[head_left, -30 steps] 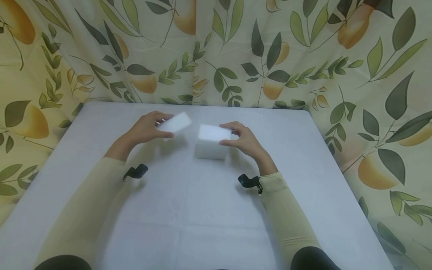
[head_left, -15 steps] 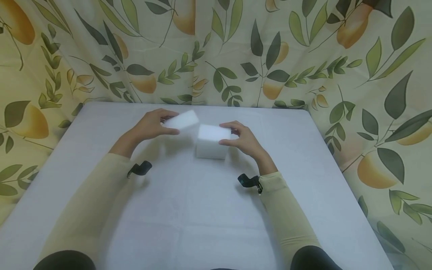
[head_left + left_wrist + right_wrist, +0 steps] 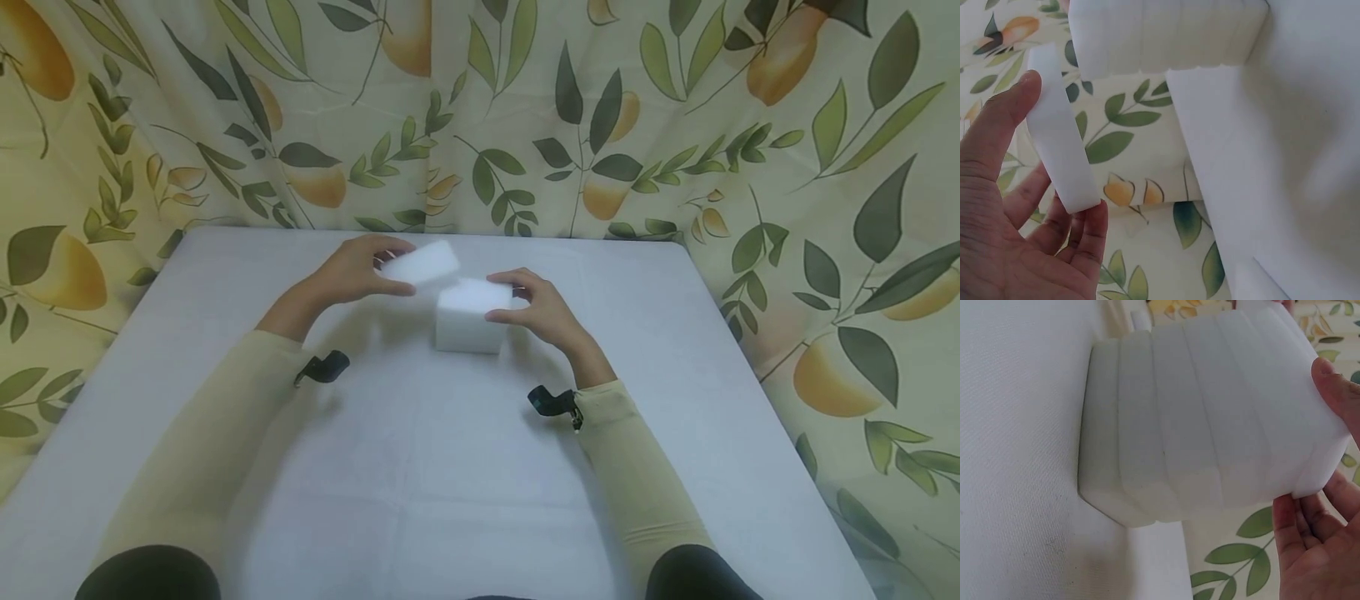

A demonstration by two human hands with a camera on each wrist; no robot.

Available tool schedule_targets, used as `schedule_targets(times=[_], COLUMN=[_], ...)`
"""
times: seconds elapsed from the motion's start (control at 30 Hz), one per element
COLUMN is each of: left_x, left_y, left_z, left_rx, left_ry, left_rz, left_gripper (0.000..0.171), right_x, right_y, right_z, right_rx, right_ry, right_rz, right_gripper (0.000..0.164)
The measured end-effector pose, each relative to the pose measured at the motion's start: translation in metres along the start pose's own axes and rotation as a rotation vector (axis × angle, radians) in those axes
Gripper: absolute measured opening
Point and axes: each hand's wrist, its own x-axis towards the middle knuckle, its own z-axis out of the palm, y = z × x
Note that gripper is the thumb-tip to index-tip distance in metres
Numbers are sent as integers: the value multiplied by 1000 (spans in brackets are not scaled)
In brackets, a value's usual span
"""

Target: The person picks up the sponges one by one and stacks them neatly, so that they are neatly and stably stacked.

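A stack of several white sponges (image 3: pixel 471 321) stands on the white-covered table; the seams between its layers show in the right wrist view. My right hand (image 3: pixel 551 312) grips the stack's upper end at its right side, thumb on the near face and fingers on the far one. My left hand (image 3: pixel 352 271) pinches a single white sponge (image 3: pixel 422 265) between thumb and fingertips. This sponge is tilted and raised, its right end overlapping the stack's top left corner in the head view. In the left wrist view, the held sponge (image 3: pixel 1063 137) shows apart from the stack (image 3: pixel 1166 34).
The white cloth of the table (image 3: pixel 435 467) spreads around the stack, with faint fold lines. Behind the far edge hangs a curtain (image 3: pixel 510 117) printed with leaves and orange fruit. A small black wrist camera (image 3: pixel 324 367) sticks out from the left sleeve, another camera (image 3: pixel 553 402) from the right.
My left hand has carried its sponge rightward and slightly up, from left of the stack to its top left corner. The right hand and the stack have stayed in place.
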Motion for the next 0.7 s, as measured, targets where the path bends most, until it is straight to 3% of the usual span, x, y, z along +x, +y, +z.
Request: schedule_targets(times=[0.47,0.7], left_x=[19,21], left_y=[21,31], left_z=[15,16], left_rx=[54,86], left_ry=[-68,-106], left_rz=[77,84], left_gripper=[68,68], right_x=[0,1], right_y=[3,0], right_z=[0,0], right_rx=[32,37], right_ry=[-2,2], right_rz=[30,42], right_gripper=[61,68])
